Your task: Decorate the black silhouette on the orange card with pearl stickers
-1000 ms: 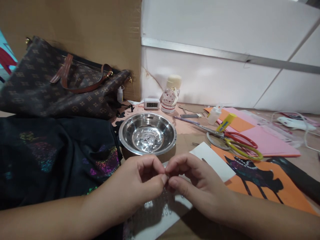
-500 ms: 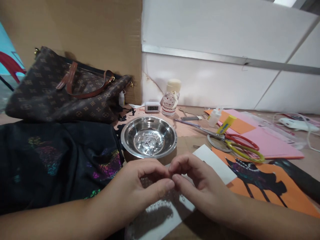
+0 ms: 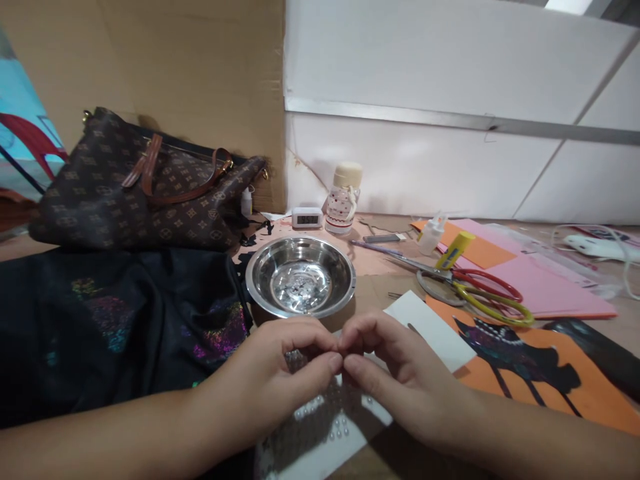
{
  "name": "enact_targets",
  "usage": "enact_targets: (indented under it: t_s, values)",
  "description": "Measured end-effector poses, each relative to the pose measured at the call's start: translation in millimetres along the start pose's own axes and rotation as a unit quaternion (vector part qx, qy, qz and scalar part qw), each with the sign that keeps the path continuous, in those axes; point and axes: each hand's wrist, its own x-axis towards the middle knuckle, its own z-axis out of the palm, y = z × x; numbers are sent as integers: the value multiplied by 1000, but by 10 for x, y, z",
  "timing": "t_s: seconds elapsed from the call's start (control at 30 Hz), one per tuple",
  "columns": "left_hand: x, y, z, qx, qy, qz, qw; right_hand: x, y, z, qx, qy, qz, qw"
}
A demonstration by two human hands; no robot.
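Pearls (image 3: 339,430) on a pale sheet (image 3: 317,459) lie below the left hand (image 3: 283,375) and the right hand (image 3: 413,380), nearer the left, which covers more of them; the sheet's long axis is too covered to tell. Thumbs and forefingers curl, tips close together; whether they pinch anything, I cannot tell.
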Motion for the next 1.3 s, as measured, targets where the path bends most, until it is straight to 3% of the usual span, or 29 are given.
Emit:
enact_targets:
  t_s: [0.43, 0.77, 1.3]
  values:
    - [6, -20, 19, -7, -6, -24, 1000, 42, -107, 11, -28, -24, -3, 999]
    - [25, -24, 33, -16, -3, -62, 998, 24, -52, 18, -22, -25, -1, 999]
    - [15, -67, 36, 11, -5, -47, 999, 44, -36, 18, -11, -31, 0, 999]
